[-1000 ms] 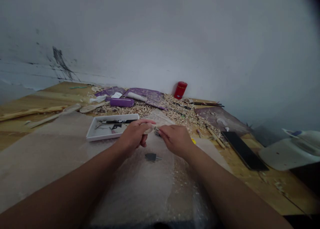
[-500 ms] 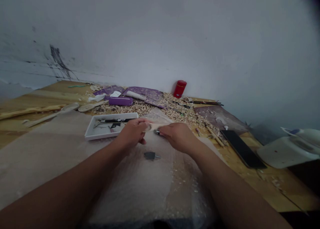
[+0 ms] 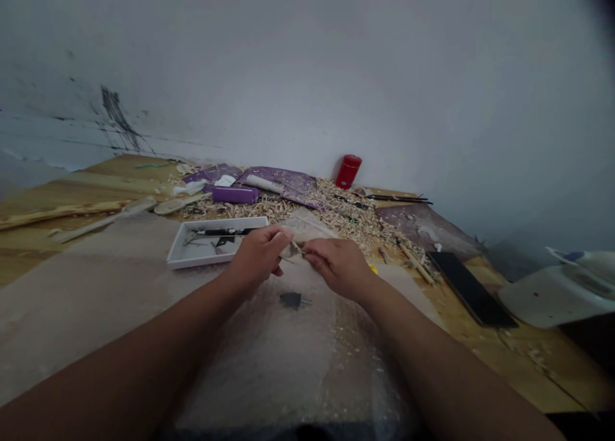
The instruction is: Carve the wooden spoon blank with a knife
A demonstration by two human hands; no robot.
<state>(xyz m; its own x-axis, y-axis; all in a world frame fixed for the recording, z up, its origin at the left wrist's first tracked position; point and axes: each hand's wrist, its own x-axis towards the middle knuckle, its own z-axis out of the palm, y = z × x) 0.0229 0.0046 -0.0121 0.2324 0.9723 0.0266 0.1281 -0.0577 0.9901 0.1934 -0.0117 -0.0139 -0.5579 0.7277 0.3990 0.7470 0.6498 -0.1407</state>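
My left hand (image 3: 259,254) is closed around a small pale wooden piece (image 3: 293,251), its fingers hiding most of the shape. My right hand (image 3: 339,263) is pinched round a slim tool with a thin metal tip (image 3: 303,253), which meets the wood between the two hands. A yellow spot (image 3: 373,269) shows behind the right wrist; I cannot tell whether it belongs to the tool. Below the hands, a dark grey pointed bit (image 3: 291,299) with a thin shank lies on the translucent plastic sheet (image 3: 259,377).
Left of my hands stands a white tray (image 3: 192,261) with a black pen-like tool. Wooden spoons (image 3: 103,225) lie farther left. Wood shavings (image 3: 355,220), a purple case (image 3: 235,195) and a red canister (image 3: 348,172) are behind. A black phone (image 3: 471,290) and a white appliance (image 3: 552,297) are at right.
The pale wooden piece has turned in my left hand, from broadside to a narrower edge. My right hand has shifted its grip, and the yellow spot now shows by its wrist.
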